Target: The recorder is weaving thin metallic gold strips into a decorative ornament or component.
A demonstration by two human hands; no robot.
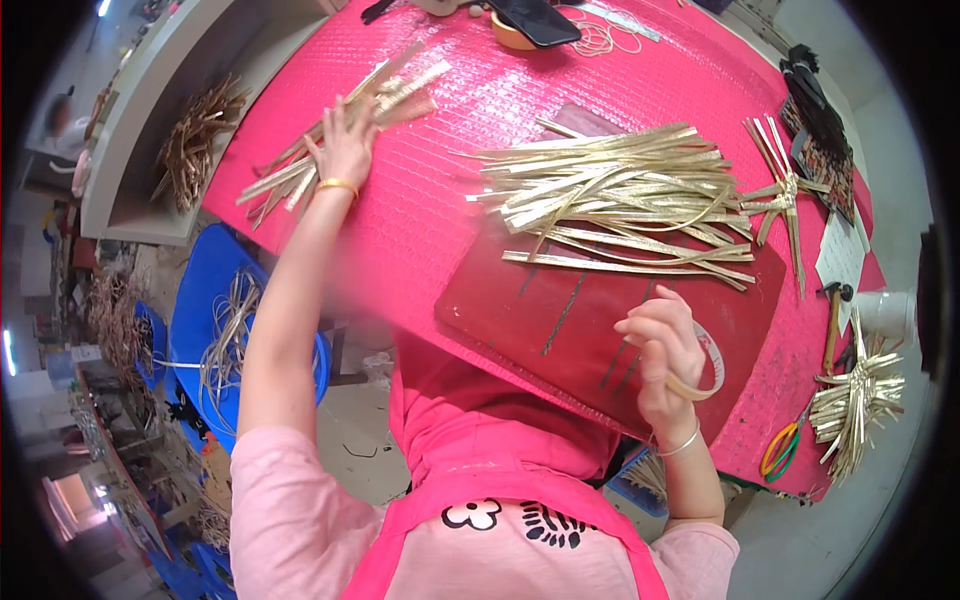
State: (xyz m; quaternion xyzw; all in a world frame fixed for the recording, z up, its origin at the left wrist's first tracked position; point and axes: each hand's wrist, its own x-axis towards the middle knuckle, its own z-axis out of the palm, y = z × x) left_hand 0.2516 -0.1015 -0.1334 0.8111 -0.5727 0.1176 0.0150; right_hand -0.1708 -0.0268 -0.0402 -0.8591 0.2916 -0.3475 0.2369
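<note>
My left hand (345,145) lies with fingers spread on a loose bunch of flat gold strips (400,104) at the far left of the pink-covered table. My right hand (665,360) is raised over the near part of a dark red board (540,305), fingers curled. A narrow cream ring, which looks like a roll of tape (713,372), is held at its palm. Beyond this hand, a large pile of gold strips (620,185) lies across the board's far part. A gold bundle tied at its middle (785,190) rests right of the pile.
A phone (540,20) lies on a tape roll at the far edge. At right are a hammer (833,325), scissors (782,450) and another tied gold bundle (858,400). Left of the table stand a box with brown strips (200,140) and a blue tub (205,270).
</note>
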